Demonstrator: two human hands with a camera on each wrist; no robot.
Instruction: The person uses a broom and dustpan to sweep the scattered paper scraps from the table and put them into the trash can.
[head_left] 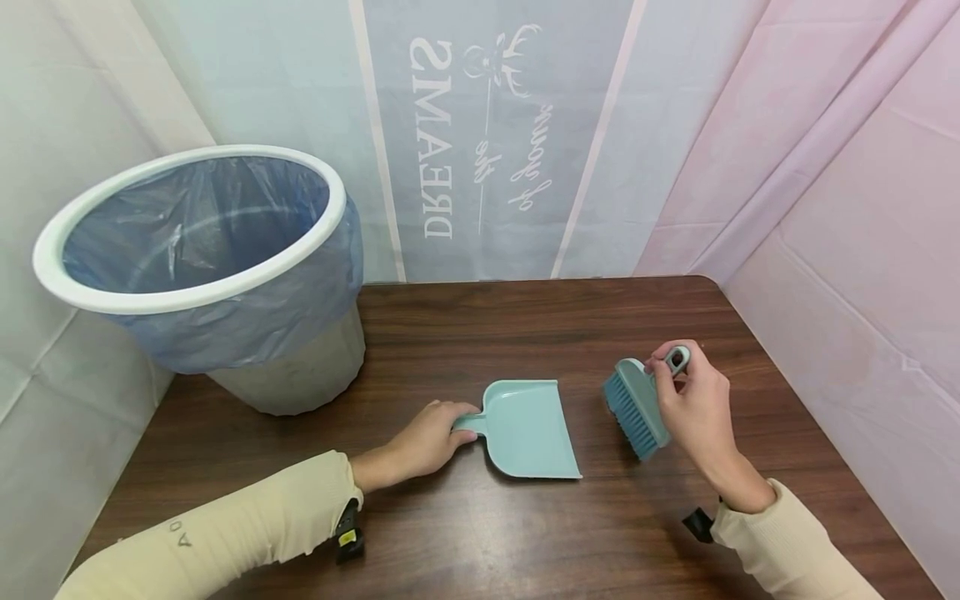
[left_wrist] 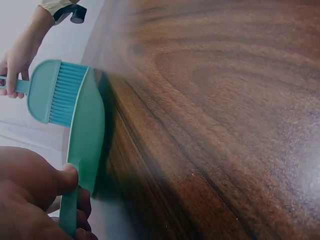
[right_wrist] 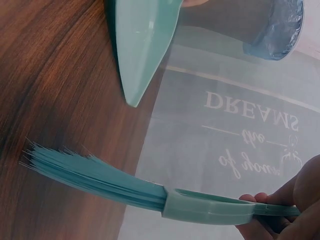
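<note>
A light teal dustpan (head_left: 528,429) lies on the table, its wide edge facing right. My left hand (head_left: 429,437) grips its short handle, and in the left wrist view the thumb presses on top of that handle. To the right, my right hand (head_left: 697,404) holds a small teal hand brush (head_left: 637,407) by its handle, fingers curled round it. The brush's bristles (right_wrist: 95,172) point left and down toward the tabletop, a short gap from the dustpan's edge. In the right wrist view the bristles bend slightly near the wood.
At the back left stands a grey bin (head_left: 292,375) with a white rim and a blue plastic liner (head_left: 247,333). The dark wooden table (head_left: 480,533) meets a printed cloth backdrop (head_left: 495,150) behind. Pale cloth hangs at both sides.
</note>
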